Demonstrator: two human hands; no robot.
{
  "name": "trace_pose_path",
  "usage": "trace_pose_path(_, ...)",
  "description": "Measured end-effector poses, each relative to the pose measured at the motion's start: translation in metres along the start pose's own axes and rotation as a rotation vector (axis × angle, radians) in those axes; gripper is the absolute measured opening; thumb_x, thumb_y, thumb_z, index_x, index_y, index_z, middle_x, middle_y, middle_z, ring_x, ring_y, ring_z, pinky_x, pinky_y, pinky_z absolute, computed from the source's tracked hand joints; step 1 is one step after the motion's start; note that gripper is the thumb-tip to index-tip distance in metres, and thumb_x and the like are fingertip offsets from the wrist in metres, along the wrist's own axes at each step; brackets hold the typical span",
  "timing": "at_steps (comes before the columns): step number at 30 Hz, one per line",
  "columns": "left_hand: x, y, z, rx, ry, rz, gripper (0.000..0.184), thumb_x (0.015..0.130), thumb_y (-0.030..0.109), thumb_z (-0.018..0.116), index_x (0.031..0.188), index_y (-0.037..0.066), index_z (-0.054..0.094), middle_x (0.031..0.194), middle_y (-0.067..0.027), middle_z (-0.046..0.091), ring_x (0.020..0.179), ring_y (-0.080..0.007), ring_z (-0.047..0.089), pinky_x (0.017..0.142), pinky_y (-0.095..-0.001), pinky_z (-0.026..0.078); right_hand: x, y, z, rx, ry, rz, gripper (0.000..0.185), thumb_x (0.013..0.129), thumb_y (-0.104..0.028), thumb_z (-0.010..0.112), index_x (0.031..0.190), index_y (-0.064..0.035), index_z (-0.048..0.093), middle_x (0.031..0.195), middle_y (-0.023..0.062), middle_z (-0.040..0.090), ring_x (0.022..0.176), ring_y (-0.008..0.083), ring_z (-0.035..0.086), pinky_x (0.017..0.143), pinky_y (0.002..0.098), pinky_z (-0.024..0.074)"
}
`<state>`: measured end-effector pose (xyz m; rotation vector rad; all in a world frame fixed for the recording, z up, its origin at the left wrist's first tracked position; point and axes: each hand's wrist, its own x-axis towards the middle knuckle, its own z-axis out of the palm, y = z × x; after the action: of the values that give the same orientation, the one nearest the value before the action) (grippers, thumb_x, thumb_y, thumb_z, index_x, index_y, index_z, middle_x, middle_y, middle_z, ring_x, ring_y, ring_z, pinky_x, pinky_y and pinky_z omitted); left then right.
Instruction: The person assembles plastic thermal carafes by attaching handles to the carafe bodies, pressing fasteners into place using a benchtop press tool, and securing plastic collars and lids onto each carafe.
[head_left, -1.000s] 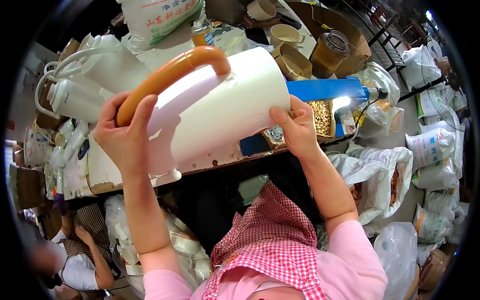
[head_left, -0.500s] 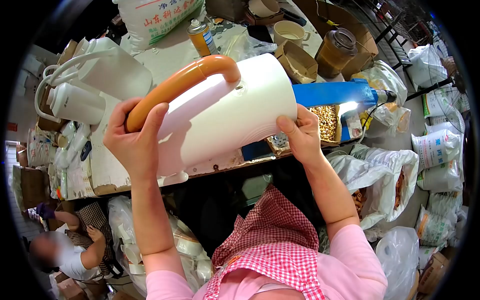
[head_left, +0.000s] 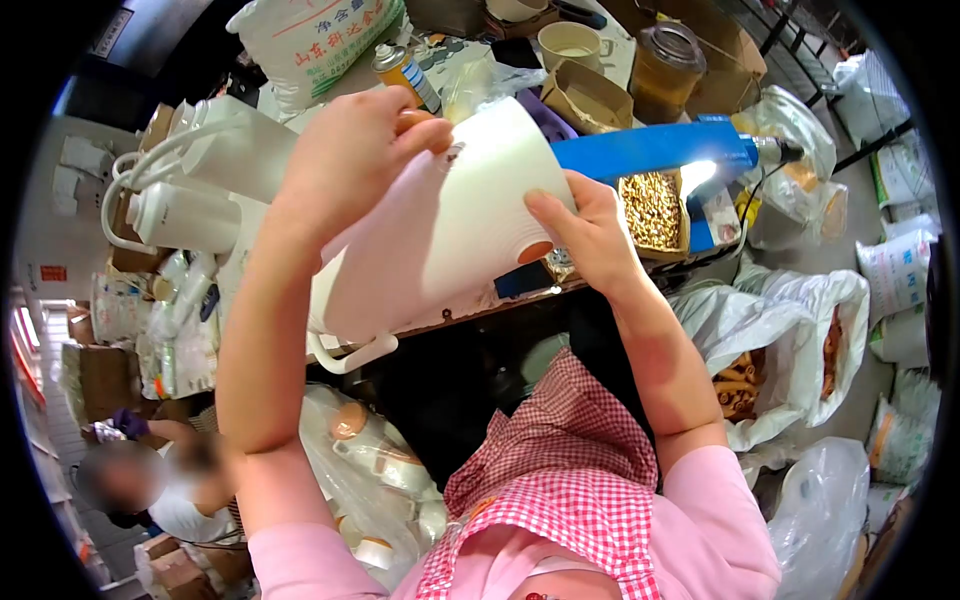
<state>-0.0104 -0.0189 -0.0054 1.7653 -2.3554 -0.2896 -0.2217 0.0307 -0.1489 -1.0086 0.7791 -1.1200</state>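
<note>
A white cylindrical jug body (head_left: 430,240) lies tilted across the front of the workbench, held up between my hands. My left hand (head_left: 365,145) is closed round the orange-brown handle (head_left: 412,120), hiding most of it. With thumb and fingers, my right hand (head_left: 590,225) grips the jug's right end. An orange-brown oval (head_left: 535,252) shows low on that end. Below the jug's left end sticks out a curved white piece (head_left: 355,355). Just behind the right end is a blue machine arm (head_left: 655,150) with a lit lamp.
White jugs (head_left: 190,215) stand at the left of the bench. Farther back are a spray can (head_left: 407,75), a jar (head_left: 665,65) and a printed sack (head_left: 310,45). A box of golden screws (head_left: 652,210) is at right, open bags (head_left: 790,340) below. Another person (head_left: 190,505) is at lower left.
My left hand has moved from the handle's far left end up to its end near the middle of the jug. The jug has turned slightly, showing the orange oval. The view has shifted.
</note>
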Motion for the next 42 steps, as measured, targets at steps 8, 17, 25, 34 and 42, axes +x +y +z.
trace_pose_path(8,-0.012,0.008,-0.006,-0.236,0.002,-0.069,0.033,0.095,0.031,0.07,0.088,-0.002,0.07,0.082,-0.0025,0.075,0.066,-0.0068,0.055,0.06,-0.0256,0.045,0.007,0.0,-0.007,-0.14,-0.022,-0.093,0.037,0.098,-0.027,0.065,0.11,0.0073,0.066,0.091,0.011,0.072,0.058,0.016,0.07,0.053,0.0261,0.0547)
trace_pose_path(17,-0.016,0.02,-0.002,-0.152,-0.019,-0.022,0.031,0.095,0.03,0.071,0.09,-0.001,0.068,0.082,-0.0066,0.075,0.065,-0.0106,0.059,0.06,-0.0287,0.047,0.007,-0.002,-0.008,-0.148,-0.032,-0.067,0.035,0.097,-0.028,0.064,0.111,0.0037,0.068,0.08,0.0112,0.071,0.057,0.016,0.069,0.058,0.0294,0.055)
trace_pose_path(25,-0.017,0.014,0.005,0.085,-0.06,0.03,0.033,0.092,0.033,0.071,0.089,0.001,0.065,0.08,-0.0168,0.071,0.074,-0.0338,0.068,0.068,-0.0388,0.053,0.01,-0.004,-0.008,-0.085,-0.038,-0.021,0.034,0.096,-0.025,0.065,0.112,0.0045,0.067,0.087,0.0122,0.07,0.061,0.0178,0.068,0.053,0.0302,0.0559)
trace_pose_path(34,-0.016,0.024,-0.006,0.26,-0.066,0.114,0.037,0.091,0.036,0.07,0.089,0.001,0.057,0.082,-0.0189,0.069,0.079,-0.0395,0.067,0.07,-0.047,0.052,0.006,-0.006,-0.01,0.026,-0.119,0.013,0.036,0.101,-0.027,0.064,0.122,0.0028,0.065,0.1,0.0081,0.072,0.085,0.0141,0.069,0.06,0.0304,0.0606)
trace_pose_path(42,-0.016,0.032,-0.011,0.292,-0.146,0.052,0.037,0.093,0.035,0.069,0.09,-0.001,0.057,0.093,-0.0173,0.072,0.087,-0.0375,0.068,0.076,-0.0461,0.052,0.005,-0.003,-0.009,0.035,-0.109,0.01,0.037,0.1,-0.025,0.064,0.123,0.0037,0.063,0.102,0.0089,0.072,0.086,0.0164,0.07,0.061,0.0318,0.0615)
